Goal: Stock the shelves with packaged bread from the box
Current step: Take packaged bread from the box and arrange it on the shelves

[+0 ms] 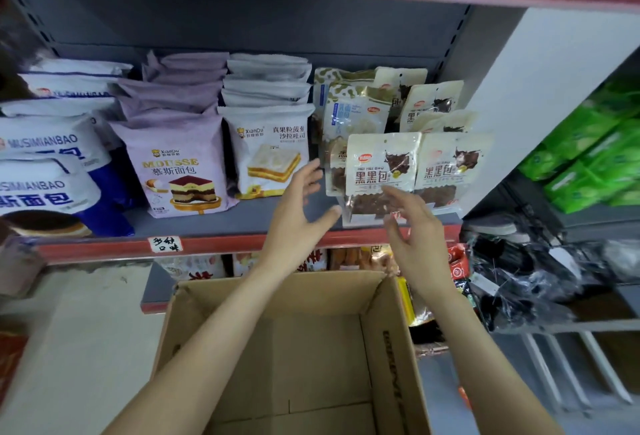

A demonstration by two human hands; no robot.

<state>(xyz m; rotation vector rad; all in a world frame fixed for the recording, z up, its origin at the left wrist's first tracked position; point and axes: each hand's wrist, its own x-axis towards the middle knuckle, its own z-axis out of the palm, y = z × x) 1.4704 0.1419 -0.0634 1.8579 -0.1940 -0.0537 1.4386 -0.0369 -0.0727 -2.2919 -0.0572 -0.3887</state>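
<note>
This is a small shop. A grey metal shelf (pixel 242 220) with a red front edge carries rows of packaged bread (pixel 180 171) standing face out, and a handwritten label (pixel 165 244) sticks on that edge. Green packs (pixel 595 157) fill the neighbouring rack, and a lower shelf holds what seem to be snacks (pixel 349 258).

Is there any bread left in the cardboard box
No, the visible part of the cardboard box shows only bare cardboard, and both the left hand and right hand are empty.

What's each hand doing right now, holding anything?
Left hand: open, holding nothing.
Right hand: open, fingertips at the front bread packet, not gripping it.
</note>
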